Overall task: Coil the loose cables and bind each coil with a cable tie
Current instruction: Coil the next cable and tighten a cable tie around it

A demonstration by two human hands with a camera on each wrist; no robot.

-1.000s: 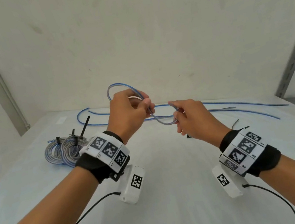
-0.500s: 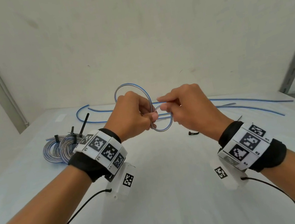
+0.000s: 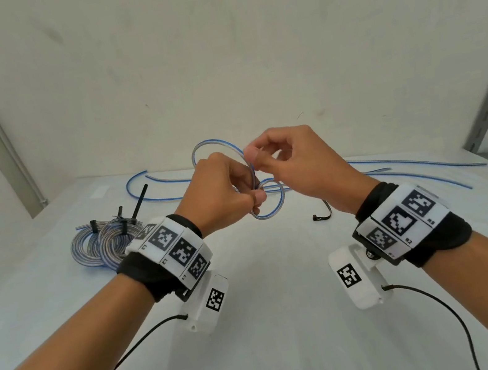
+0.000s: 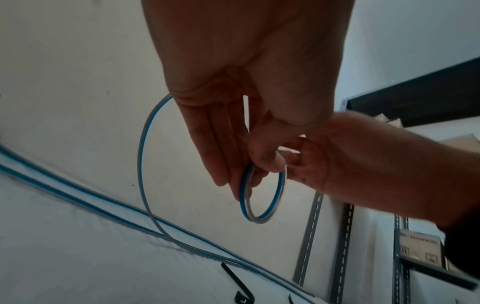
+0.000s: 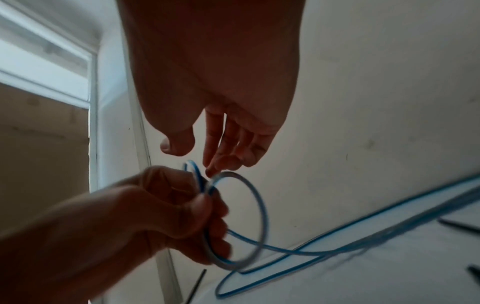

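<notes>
Left hand (image 3: 221, 192) gripping round loops of glossy blue-striped cable (image 3: 268, 210), matte white table (image 3: 277, 325)

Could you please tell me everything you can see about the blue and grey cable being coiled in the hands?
The cable is a thin, flat, flexible line that looks plastic-coated, grey with a blue stripe. Its near end is wound into a couple of small loops held above the table. The left hand grips the loops where they cross; the right hand has its fingertips at the top of a loop. The rest trails loose across the table's far side.
</notes>
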